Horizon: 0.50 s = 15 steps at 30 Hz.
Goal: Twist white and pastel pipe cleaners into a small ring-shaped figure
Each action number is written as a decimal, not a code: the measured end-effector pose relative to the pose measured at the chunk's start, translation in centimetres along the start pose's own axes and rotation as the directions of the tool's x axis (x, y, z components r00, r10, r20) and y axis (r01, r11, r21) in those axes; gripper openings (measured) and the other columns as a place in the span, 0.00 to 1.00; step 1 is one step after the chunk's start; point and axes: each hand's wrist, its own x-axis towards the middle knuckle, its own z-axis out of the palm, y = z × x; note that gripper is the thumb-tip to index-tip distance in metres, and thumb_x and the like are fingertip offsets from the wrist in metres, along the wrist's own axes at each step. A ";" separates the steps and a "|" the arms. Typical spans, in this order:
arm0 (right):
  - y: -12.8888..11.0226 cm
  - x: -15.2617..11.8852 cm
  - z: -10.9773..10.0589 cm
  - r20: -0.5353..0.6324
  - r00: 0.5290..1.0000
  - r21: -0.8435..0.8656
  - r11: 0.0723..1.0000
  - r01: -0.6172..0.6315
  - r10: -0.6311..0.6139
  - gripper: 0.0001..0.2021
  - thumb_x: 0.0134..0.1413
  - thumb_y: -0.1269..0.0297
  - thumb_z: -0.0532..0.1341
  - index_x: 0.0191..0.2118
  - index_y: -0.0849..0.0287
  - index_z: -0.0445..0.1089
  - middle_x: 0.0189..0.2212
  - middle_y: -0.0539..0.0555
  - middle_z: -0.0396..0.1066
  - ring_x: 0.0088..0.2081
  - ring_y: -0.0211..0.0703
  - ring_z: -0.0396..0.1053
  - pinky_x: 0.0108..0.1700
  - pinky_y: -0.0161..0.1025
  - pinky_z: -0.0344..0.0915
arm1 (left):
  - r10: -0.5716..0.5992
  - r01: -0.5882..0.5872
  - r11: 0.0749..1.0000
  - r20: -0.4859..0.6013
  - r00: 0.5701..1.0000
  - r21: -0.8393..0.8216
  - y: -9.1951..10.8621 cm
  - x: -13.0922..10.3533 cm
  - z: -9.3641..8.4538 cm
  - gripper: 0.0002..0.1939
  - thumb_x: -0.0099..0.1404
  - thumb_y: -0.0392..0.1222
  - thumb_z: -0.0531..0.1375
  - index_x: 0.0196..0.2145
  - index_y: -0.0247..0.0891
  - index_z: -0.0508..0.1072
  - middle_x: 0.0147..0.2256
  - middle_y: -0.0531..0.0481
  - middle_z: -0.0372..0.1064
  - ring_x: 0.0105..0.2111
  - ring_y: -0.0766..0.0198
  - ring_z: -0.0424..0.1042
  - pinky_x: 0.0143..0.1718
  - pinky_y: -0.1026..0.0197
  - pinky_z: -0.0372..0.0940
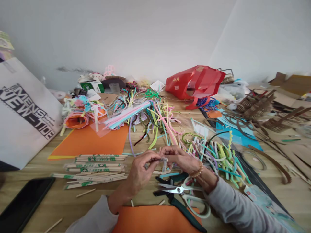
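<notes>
Over the middle of the table, my left hand (143,170) and my right hand (181,159) meet with thumbs and fingers pinched. Between them is a small bent piece of pale grey-white pipe cleaner (164,164), gripped by both; its exact shape is partly hidden by the fingers. A beaded bracelet circles my right wrist. Just below the hands lie white-handled scissors (179,189) with blades apart, on top of dark green-handled pliers or cutters (184,212). A heap of multicoloured pipe cleaners (218,155) spreads beside my right hand.
Paper-wrapped chopsticks (94,168) and a black phone (26,200) lie left. Orange sheets (94,142) sit behind and in front (150,220). A white printed bag (26,119) stands left, a red bag (194,82) at the back, small woven baskets (257,103) right.
</notes>
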 end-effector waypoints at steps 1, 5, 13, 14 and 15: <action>0.1 0.1 0.1 -0.010 1.000 0.032 0.999 -0.007 0.008 0.14 0.47 0.56 0.67 0.28 0.63 0.68 0.19 0.45 0.62 0.18 0.29 0.57 0.21 0.29 0.60 | -0.005 0.005 1.000 -0.012 1.000 -0.004 -0.1 0.1 0.0 0.03 0.56 0.34 0.62 0.28 0.38 0.77 0.29 0.48 0.73 0.31 0.61 0.70 0.35 0.63 0.64; 0.2 0.2 0.1 -0.034 0.999 0.080 0.997 -0.019 0.022 0.15 0.46 0.55 0.68 0.30 0.62 0.68 0.20 0.45 0.63 0.19 0.29 0.59 0.21 0.28 0.62 | -0.168 0.160 0.975 -0.035 0.985 -0.154 -0.4 0.5 0.0 0.03 0.54 0.36 0.64 0.30 0.38 0.75 0.28 0.51 0.72 0.28 0.63 0.70 0.31 0.64 0.64; -0.4 0.0 -0.8 -0.019 1.000 0.098 0.995 -0.008 0.010 0.16 0.47 0.58 0.68 0.38 0.61 0.68 0.26 0.47 0.69 0.23 0.31 0.66 0.26 0.30 0.67 | -0.278 0.319 0.859 0.158 0.947 -0.401 -1.1 1.5 -0.8 0.13 0.51 0.39 0.67 0.36 0.35 0.74 0.29 0.49 0.73 0.26 0.65 0.71 0.31 0.64 0.65; -0.4 -0.1 -0.8 -0.019 1.000 0.095 0.995 -0.007 0.009 0.16 0.48 0.58 0.68 0.38 0.61 0.67 0.26 0.47 0.69 0.23 0.32 0.66 0.26 0.30 0.67 | -0.270 0.324 0.856 0.185 0.945 -0.404 -1.1 1.5 -0.8 0.13 0.52 0.40 0.67 0.36 0.35 0.74 0.30 0.49 0.73 0.27 0.64 0.71 0.31 0.64 0.65; -0.4 -0.1 -0.8 -0.019 1.000 0.091 0.996 -0.005 0.007 0.16 0.48 0.58 0.68 0.38 0.61 0.67 0.26 0.47 0.68 0.24 0.32 0.66 0.26 0.30 0.67 | -0.265 0.328 0.855 0.204 0.942 -0.402 -1.1 1.5 -0.9 0.14 0.52 0.40 0.67 0.37 0.35 0.73 0.31 0.48 0.74 0.27 0.64 0.71 0.31 0.64 0.65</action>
